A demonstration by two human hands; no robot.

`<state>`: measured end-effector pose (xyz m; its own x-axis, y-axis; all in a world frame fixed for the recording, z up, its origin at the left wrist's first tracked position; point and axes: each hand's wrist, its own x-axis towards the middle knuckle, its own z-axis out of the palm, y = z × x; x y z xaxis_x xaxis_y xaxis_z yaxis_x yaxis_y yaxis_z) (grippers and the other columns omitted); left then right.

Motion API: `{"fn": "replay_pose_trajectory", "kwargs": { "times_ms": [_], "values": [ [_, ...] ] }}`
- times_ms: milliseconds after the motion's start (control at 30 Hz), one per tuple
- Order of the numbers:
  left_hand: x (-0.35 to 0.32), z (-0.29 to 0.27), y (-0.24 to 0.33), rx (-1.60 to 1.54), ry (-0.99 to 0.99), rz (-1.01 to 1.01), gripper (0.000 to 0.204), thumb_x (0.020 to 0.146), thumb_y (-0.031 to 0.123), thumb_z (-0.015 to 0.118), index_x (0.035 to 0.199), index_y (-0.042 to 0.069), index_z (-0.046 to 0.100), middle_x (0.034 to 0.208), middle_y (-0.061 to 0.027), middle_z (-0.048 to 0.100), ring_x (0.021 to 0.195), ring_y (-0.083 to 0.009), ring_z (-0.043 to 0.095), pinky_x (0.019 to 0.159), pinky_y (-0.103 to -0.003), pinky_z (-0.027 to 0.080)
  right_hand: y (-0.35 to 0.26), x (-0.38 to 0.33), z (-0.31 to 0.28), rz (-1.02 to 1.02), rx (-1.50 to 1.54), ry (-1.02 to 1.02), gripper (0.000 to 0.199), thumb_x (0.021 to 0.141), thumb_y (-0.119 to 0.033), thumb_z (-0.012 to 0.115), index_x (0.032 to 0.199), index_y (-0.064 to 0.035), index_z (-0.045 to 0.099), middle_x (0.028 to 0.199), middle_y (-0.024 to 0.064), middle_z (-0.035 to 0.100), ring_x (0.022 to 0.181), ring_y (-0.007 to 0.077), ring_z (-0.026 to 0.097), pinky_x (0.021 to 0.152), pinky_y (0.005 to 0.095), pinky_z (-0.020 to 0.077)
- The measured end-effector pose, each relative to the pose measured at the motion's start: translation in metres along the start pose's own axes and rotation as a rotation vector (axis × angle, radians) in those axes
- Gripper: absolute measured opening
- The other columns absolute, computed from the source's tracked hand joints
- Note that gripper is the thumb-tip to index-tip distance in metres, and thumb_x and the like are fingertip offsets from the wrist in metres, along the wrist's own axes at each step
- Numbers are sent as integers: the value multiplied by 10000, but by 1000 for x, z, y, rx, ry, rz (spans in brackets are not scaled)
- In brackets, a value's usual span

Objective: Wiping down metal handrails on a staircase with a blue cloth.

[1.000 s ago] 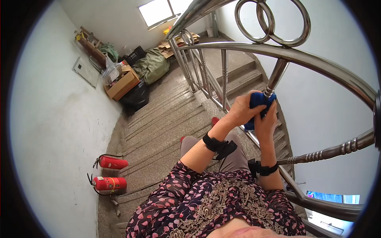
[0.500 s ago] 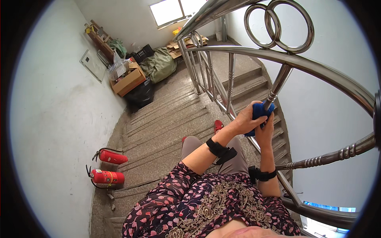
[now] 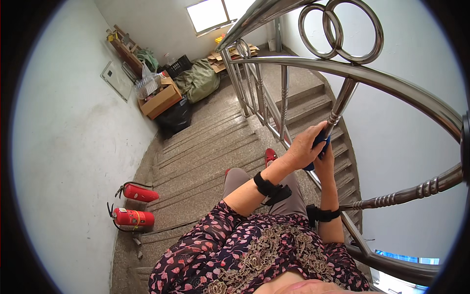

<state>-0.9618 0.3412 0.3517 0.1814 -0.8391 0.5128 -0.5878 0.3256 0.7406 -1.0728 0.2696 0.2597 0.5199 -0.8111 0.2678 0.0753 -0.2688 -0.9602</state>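
The left hand (image 3: 304, 148) is clamped on a dark-blue soft cloth (image 3: 320, 139), and the right hand (image 3: 325, 165) closes on it from the other side, fingers partly hidden, holding it against a shiny round steel baluster (image 3: 344, 96). Work here looks under way rather than finished; whether the shaft or the interlocking steel rings (image 3: 379, 30) above the hands are done cannot be told.

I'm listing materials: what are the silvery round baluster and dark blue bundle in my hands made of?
Silvery round baluster: seemingly polished metal, perhaps stainless steel; bright reflections run along it. Dark blue bundle: apparently matte fabric, dull without glints; fibre unclear.
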Motion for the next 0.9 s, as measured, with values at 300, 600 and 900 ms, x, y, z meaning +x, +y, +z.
{"fn": "replay_pose_trajectory", "kwargs": {
  "times_ms": [300, 600, 900],
  "values": [
    [9, 15, -14, 81, 66, -84, 395, 767, 112, 663, 1134, 75, 522, 914, -173, 565, 880, -389, 559, 760, -423, 454, 16, 4, -2, -16, -261, 22, 499, 820, -181, 659, 1268, -49, 484, 1080, 181, 637, 997, 334, 636, 804, 382, 495],
    [13, 23, -25, 122, 35, -126, 226, 741, 178, 690, 839, 4, 585, 809, -152, 547, 795, -334, 566, 718, -392, 451, 38, -3, 5, -96, -281, 112, 498, 796, -183, 670, 1232, -12, 501, 1067, 207, 628, 1004, 382, 613, 810, 398, 487],
    [8, 31, -37, 109, 50, -125, 209, 715, 152, 677, 819, -4, 586, 796, -167, 571, 787, -343, 588, 719, -393, 461, 56, -14, 2, -91, -191, 48, 586, 806, -172, 681, 1310, -13, 427, 1144, 180, 605, 1081, 301, 597, 875, 359, 465]
  ]
}}
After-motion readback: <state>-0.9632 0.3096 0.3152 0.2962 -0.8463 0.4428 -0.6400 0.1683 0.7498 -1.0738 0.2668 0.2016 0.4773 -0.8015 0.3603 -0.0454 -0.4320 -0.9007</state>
